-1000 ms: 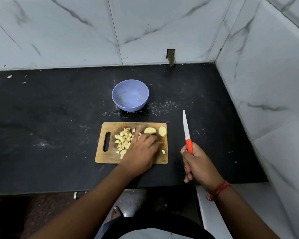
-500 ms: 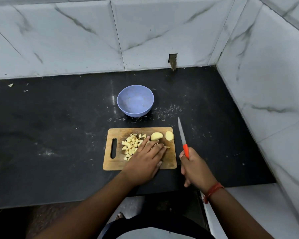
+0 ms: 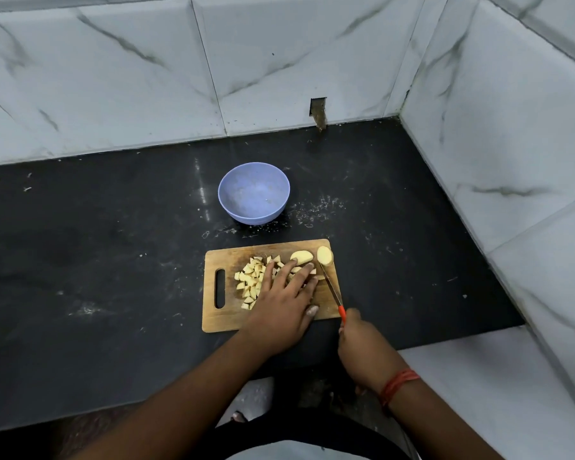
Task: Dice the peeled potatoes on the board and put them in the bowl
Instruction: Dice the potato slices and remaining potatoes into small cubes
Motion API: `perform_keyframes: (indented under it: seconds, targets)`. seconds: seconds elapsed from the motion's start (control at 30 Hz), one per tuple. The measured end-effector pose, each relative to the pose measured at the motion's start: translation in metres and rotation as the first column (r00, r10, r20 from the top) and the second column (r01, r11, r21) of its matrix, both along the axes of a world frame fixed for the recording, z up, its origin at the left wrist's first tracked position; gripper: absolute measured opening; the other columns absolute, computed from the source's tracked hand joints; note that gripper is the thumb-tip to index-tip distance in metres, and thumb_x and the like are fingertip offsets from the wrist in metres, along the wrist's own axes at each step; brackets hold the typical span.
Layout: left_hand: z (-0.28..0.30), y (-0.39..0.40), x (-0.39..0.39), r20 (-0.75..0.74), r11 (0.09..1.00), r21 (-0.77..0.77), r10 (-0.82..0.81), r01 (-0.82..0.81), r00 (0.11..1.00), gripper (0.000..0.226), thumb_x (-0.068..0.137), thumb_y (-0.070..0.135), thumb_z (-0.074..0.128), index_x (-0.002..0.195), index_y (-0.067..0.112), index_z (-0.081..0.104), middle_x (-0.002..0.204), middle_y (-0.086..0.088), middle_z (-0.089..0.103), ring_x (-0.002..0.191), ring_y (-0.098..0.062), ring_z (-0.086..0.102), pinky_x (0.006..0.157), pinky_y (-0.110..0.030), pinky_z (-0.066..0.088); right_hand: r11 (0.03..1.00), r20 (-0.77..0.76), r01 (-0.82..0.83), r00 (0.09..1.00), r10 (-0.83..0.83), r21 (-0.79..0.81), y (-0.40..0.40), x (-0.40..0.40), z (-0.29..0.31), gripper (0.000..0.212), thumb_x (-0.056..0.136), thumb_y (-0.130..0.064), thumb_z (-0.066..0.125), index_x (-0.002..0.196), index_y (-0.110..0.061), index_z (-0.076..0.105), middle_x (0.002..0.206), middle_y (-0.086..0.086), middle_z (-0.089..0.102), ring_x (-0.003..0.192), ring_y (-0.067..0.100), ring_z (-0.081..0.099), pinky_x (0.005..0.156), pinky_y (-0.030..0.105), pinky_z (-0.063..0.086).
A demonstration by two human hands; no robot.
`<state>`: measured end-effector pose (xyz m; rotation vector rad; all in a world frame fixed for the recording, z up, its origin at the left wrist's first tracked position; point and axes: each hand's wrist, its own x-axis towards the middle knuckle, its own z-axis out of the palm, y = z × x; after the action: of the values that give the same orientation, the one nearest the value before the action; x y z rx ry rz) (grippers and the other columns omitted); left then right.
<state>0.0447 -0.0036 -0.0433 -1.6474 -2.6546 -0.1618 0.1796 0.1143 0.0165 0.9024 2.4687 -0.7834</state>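
Observation:
A wooden cutting board (image 3: 223, 313) lies on the black counter. A pile of diced potato (image 3: 250, 283) covers its middle. Two uncut peeled potato halves (image 3: 302, 257) (image 3: 324, 254) sit at its far right corner. My left hand (image 3: 284, 302) lies flat on the board, fingers straight, over the right part of the dice. My right hand (image 3: 362, 351) grips the orange handle of a knife (image 3: 329, 285); its blade slants over the board's right edge with the tip at the right potato half. A blue bowl (image 3: 254, 193) stands empty behind the board.
Marble-tiled walls close the counter at the back and on the right (image 3: 512, 161). White crumbs (image 3: 316, 210) lie scattered right of the bowl. The counter's front edge runs just below the board, with a white ledge (image 3: 462, 370) at the lower right.
My right hand brought the knife leftward from beside the board until the blade lies over its right edge. My left hand's fingers straightened out flat over the diced pieces.

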Motion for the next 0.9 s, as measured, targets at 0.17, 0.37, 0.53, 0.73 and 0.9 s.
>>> perform_keyframes:
  seconds: [0.17,0.37,0.53,0.73,0.9]
  targets:
    - [0.001,0.001,-0.002,0.021,1.000,-0.028,0.014,-0.014,1.000,0.058,0.099,0.053,0.034,0.145,0.022,0.051,0.160,-0.005,0.033,0.151,-0.032,0.020,0.118,-0.066,0.016,0.998,0.064,0.045,0.997,-0.042,-0.044,-0.007,-0.007,-0.004,0.023,0.097,-0.008,0.040,0.120,-0.004,0.039,0.106,0.018,0.065,0.094,0.030,0.065,0.067,0.030,0.038]
    - [0.001,0.001,-0.003,-0.007,0.998,-0.056,0.011,-0.012,1.000,0.060,0.098,0.054,0.032,0.145,0.023,0.052,0.160,-0.005,0.034,0.151,-0.033,0.020,0.119,-0.066,0.015,0.997,0.137,0.061,0.989,-0.054,-0.044,-0.008,-0.018,-0.008,0.038,0.094,-0.005,0.043,0.131,-0.005,0.032,0.113,0.018,0.063,0.102,0.030,0.064,0.082,0.037,0.048]
    - [0.002,0.001,0.001,-0.012,0.996,-0.072,0.045,-0.045,0.999,0.062,0.098,0.055,0.027,0.147,0.025,0.050,0.161,-0.005,0.034,0.151,-0.033,0.020,0.120,-0.064,0.013,0.999,0.127,0.003,0.992,0.003,-0.051,-0.011,0.007,-0.007,0.023,0.097,-0.007,0.042,0.120,-0.006,0.037,0.087,0.008,0.058,0.072,0.015,0.057,0.062,0.026,0.040]
    - [0.004,0.001,0.000,-0.017,0.997,-0.053,0.062,-0.063,0.998,0.059,0.098,0.055,0.029,0.144,0.026,0.053,0.161,-0.005,0.033,0.152,-0.033,0.017,0.121,-0.063,0.009,0.999,0.024,0.040,0.999,-0.039,-0.037,-0.013,0.011,-0.006,0.008,0.101,-0.012,0.036,0.107,-0.010,0.041,0.086,0.008,0.057,0.061,0.010,0.047,0.048,0.019,0.030]
    - [0.005,-0.001,-0.001,-0.025,0.997,-0.056,0.058,-0.059,0.998,0.058,0.098,0.055,0.030,0.143,0.027,0.055,0.161,-0.004,0.033,0.152,-0.032,0.017,0.121,-0.063,0.008,0.998,0.007,0.047,0.999,-0.046,-0.042,-0.014,0.002,-0.009,0.010,0.100,-0.012,0.037,0.109,-0.009,0.041,0.088,0.011,0.061,0.066,0.015,0.053,0.051,0.023,0.035]
